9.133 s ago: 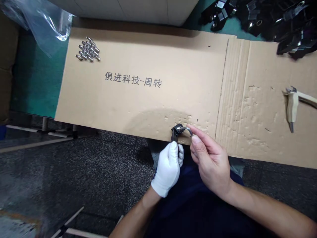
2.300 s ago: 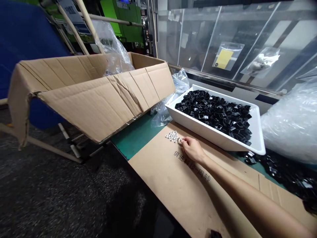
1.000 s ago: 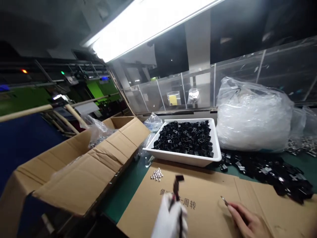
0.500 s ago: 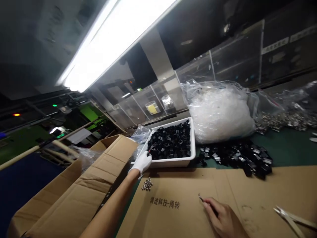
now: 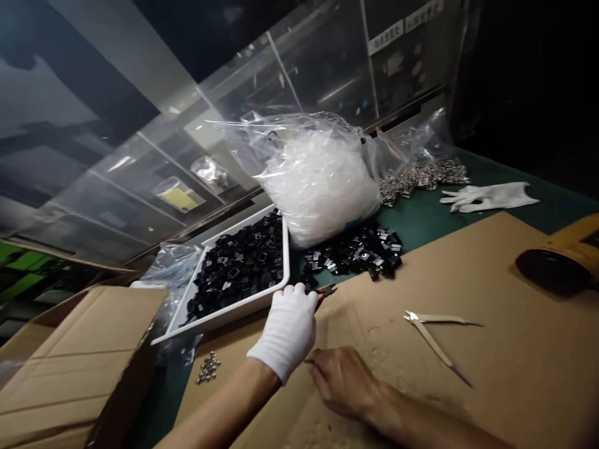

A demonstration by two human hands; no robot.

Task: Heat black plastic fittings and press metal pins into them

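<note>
My left hand (image 5: 289, 327), in a white glove, is closed round a pair of cutting pliers (image 5: 326, 292). Red shows on their handle and the dark jaws point right, just past the front corner of a white tray (image 5: 248, 300). Black small plastic parts (image 5: 238, 262) fill this tray. Bare and curled, my right hand (image 5: 344, 381) sits low over the cardboard sheet (image 5: 374, 337), close to the glove. A small thin piece pokes out of its fingertips, too small to name. Left of the hands lies a little heap of shiny metal parts (image 5: 208, 368).
White-handled pliers (image 5: 437, 333) lie spread on the cardboard at right, near a yellow tool (image 5: 566, 255). Behind are loose black parts (image 5: 365, 249), a plastic bag of white material (image 5: 322, 187), metal pieces (image 5: 425, 174) and a white glove (image 5: 491, 196). An opened carton (image 5: 79, 362) stands left.
The view has swung right. My left hand has come away from the tray's left front side, rightward to near my right hand. The yellow tool has come into view.
</note>
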